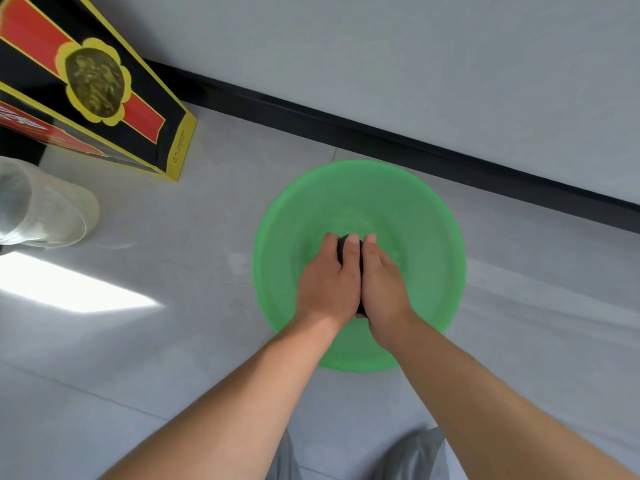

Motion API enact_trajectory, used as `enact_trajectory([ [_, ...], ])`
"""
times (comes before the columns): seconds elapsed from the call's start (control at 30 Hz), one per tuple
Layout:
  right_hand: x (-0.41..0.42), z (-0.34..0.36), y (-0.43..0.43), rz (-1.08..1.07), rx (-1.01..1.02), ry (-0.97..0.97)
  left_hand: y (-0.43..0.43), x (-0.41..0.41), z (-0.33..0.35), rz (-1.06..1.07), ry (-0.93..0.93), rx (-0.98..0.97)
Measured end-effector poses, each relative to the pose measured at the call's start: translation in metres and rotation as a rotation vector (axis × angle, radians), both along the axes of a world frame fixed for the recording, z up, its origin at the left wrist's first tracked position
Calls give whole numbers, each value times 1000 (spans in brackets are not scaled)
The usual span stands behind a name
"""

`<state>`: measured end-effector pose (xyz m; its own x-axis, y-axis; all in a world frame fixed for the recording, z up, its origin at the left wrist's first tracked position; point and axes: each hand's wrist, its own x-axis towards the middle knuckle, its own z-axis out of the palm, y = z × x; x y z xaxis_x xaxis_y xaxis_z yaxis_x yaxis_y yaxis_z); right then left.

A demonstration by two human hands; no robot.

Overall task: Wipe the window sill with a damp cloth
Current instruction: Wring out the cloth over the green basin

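Note:
A round green basin (pixel 426 216) stands on the grey tiled floor close to the wall. Over its middle, my left hand (pixel 329 282) and my right hand (pixel 382 282) are pressed side by side, both gripping a dark wadded cloth (pixel 343 247). Only small parts of the cloth show, between the fingertips and below the palms. The window sill is out of view.
A black, red and yellow carton (pixel 104 88) stands at the upper left. A clear plastic container (pixel 45 209) lies at the left edge. A black skirting board (pixel 415 147) runs along the grey wall behind the basin. My grey-trousered knees (pixel 412 455) are at the bottom.

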<state>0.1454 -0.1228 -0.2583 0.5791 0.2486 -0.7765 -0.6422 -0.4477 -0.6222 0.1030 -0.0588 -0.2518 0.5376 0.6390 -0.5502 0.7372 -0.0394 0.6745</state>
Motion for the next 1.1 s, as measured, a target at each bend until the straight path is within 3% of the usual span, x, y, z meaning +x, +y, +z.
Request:
enact_trajectory([
  [0.5, 11, -19, 15, -126, -1, 85, 6, 13, -18, 143, 21, -109],
  [0.7, 16, -10, 0, -28, 7, 78, 10, 2, -10, 312, -36, -394],
  [0.8, 16, -6, -10, -34, 121, 77, 13, -11, -9, 248, -169, -466],
  [0.93, 11, 0, -15, -22, 182, -140, 8, -16, -8, 171, -279, -385],
  [1.1, -4, 4, -6, -32, 182, -323, 0, 11, 12, 266, -169, -191],
])
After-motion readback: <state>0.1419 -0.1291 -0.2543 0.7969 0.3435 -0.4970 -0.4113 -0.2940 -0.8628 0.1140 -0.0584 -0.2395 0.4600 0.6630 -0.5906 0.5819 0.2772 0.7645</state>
